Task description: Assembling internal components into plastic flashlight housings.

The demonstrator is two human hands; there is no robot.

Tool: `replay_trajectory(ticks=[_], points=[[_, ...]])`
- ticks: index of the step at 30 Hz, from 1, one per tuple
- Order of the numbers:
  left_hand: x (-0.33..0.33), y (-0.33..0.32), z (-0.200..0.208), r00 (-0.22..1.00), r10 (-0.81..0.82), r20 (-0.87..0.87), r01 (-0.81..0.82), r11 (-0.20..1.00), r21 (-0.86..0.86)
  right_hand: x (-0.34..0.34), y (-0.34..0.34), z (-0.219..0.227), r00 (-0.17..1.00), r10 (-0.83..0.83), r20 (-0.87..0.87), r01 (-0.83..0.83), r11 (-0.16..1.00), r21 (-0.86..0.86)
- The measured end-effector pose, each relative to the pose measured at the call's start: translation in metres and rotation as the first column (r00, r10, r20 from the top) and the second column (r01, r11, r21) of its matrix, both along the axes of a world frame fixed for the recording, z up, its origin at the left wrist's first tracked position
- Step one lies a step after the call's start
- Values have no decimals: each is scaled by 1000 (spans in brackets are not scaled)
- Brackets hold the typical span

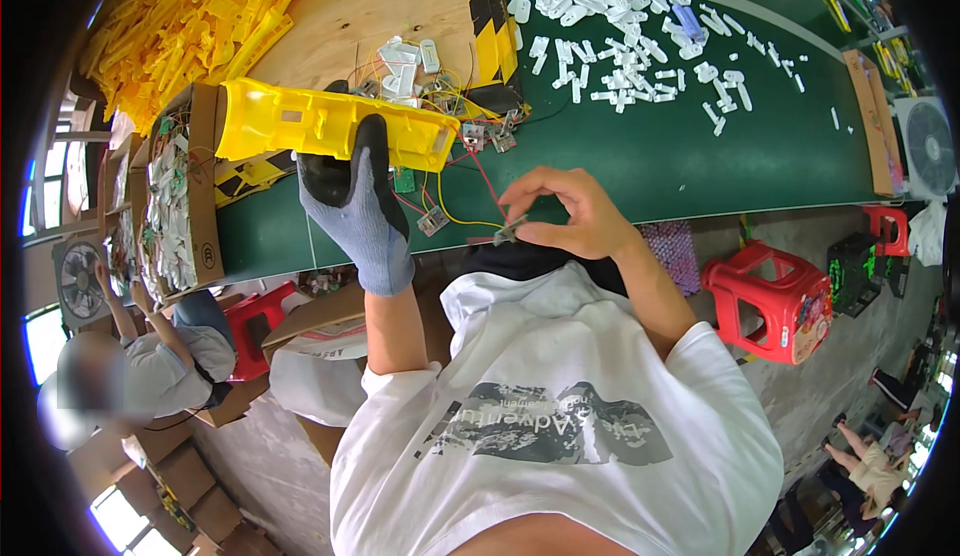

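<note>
In a grey glove with dark fingers, my left hand (355, 191) grips a long yellow plastic housing half (320, 123), its ribbed hollow side showing. My bare right hand (575, 214) pinches a small metal-plated part (510, 230) between thumb and fingertips. Red and yellow wires run from that part up toward the housing. A second small metal part (433, 221) dangles on wires below the housing, beside a green circuit board (403, 180) partly hidden by the glove. More wired metal parts (490, 136) lie on the bench just past the housing's right end.
A heap of yellow plastic housings (190, 31) fills the far left. White plastic pieces (620, 41) are scattered over the green bench (640, 161). Cardboard boxes of wired parts (175, 196) stand at the left, near another person (180, 356). A red stool (770, 301) stands at right.
</note>
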State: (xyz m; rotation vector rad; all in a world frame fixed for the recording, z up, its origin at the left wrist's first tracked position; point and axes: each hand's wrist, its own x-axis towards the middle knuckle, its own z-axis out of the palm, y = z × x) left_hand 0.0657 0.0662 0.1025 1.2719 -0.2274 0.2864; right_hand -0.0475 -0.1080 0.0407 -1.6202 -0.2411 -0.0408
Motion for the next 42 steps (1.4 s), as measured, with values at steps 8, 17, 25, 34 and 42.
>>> replay_trajectory(ticks=[8,17,25,34,42], points=[[4,-3,-24,994,-79,-80,73,995,-69,-38,-6,7,997,-70,42,29,787,617],[-40,-35,-75,592,-722,-359,677,687,-264,-6,-20,27,909,-415,23,395,879,269],[-74,-59,-93,678,-598,-427,555,797,-236,21,-4,-15,673,-699,242,726,687,-33],[-80,-71,-109,751,-550,-366,529,833,-165,13,-4,-26,615,-771,166,778,627,31],[-76,-68,-118,816,-484,-318,524,850,53,-3,-20,-10,782,-623,19,623,782,-26]])
